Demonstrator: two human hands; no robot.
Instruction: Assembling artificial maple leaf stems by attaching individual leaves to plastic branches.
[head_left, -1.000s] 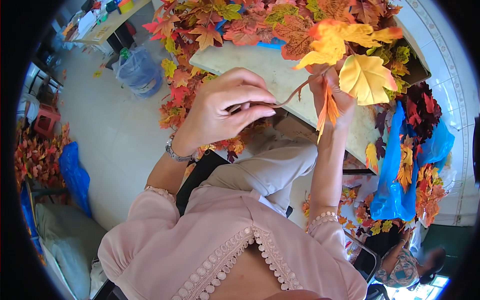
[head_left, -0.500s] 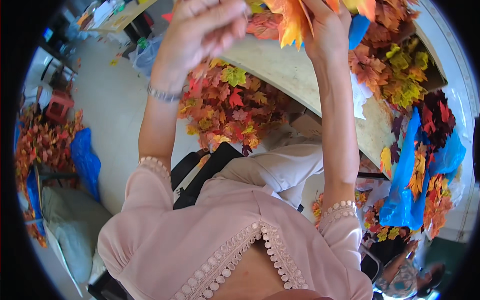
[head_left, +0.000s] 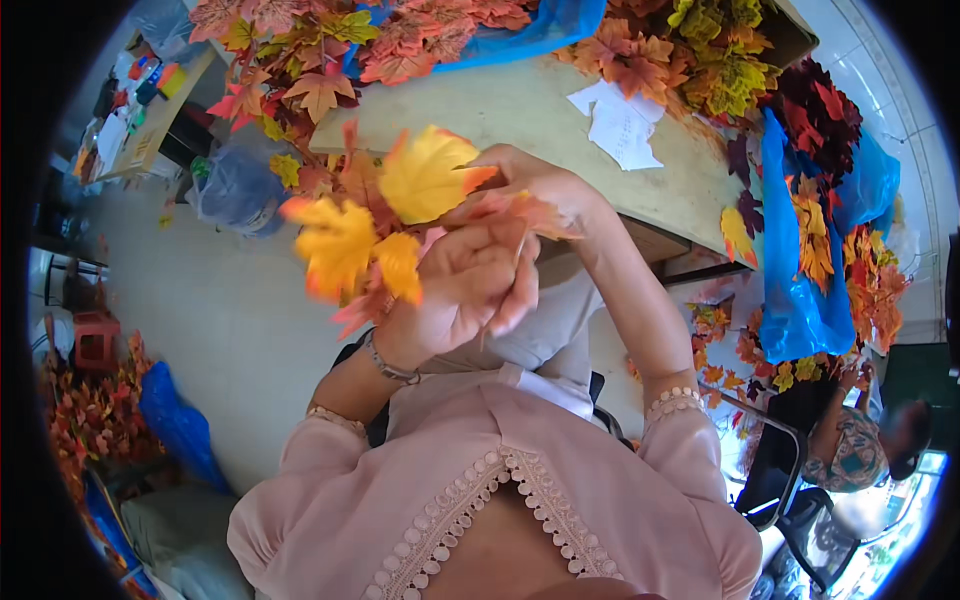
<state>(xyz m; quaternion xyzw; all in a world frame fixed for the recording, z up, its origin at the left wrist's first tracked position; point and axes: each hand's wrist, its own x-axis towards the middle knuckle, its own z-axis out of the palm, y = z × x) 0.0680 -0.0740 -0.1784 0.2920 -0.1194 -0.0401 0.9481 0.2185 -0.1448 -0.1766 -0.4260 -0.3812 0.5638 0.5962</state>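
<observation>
A bunch of artificial maple leaves, yellow, orange and pink, is held in front of my chest, just off the table's near edge. My left hand, with a bracelet or watch at the wrist, has its fingers curled tightly beside the leaves, palm turned up. Just beyond it my right hand is bent around the base of the bunch; a yellow leaf and a pinkish-orange one partly hide its fingers. The stems are mostly out of sight between both hands, and the leaves are somewhat blurred.
On the table lie piled maple leaves, a blue plastic bag and white paper. Another blue bag hangs at the right edge. Leaves heap up at far left near a red stool. A person sits at lower right.
Both hands have come down and closer to my body, bringing the leaf bunch from over the table to its near edge. My left hand's fingers, blurred before, are now curled. The view has shifted.
</observation>
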